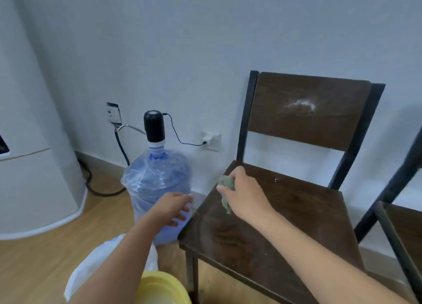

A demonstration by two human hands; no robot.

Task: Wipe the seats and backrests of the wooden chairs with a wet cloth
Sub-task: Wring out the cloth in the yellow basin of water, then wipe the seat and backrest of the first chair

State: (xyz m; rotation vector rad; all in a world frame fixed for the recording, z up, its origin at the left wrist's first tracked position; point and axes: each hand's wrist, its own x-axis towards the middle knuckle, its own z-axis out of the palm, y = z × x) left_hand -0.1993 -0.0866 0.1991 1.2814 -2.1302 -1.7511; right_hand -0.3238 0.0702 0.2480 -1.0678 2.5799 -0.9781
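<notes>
Wiping seat point(285, 212) of wooden chair point(308, 112): right hand point(242, 194) clutches green cloth point(225, 189) near back-left corner; left hand point(173, 208) open, empty, beside seat edge. Best: overlapping strokes, then backrest smudge point(300, 104).

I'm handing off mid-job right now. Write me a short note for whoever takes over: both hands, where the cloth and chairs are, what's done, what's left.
Right hand: closed on the green cloth, over the back-left part of the near chair's seat.
Left hand: open, empty, in front of the water jug beside the chair.
Yellow basin at the bottom edge, near the chair's front leg.
Done: cannot tell how much of the seat is wiped; a few pale specks remain on it.
Left: the rest of the seat, the backrest with its white smudge, then the second chair at the right edge.
</notes>
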